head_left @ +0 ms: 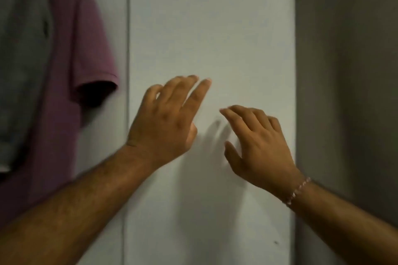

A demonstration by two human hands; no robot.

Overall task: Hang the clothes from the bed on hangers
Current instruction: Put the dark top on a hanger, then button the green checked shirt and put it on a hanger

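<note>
Maroon short-sleeved polo shirt (71, 84) hanging at nine o'clock over grey garment (23, 71), against white cupboard door (215, 28); left hand (165, 122) and right hand (256, 146) central, fingers loosely spread, holding nothing.

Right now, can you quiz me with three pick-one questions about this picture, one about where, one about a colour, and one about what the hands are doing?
1. Where does the purple shirt hang?
A. far left
B. far right
C. bottom middle

2. What colour is the garment in front of it?
A. yellow
B. grey
C. red

3. What are the left hand and right hand holding?
A. a hanger
B. a shirt
C. nothing

Answers: 1 A, it hangs left of the white panel. 2 B, its cloth is grey. 3 C, both hands are empty, fingers loose.
</note>
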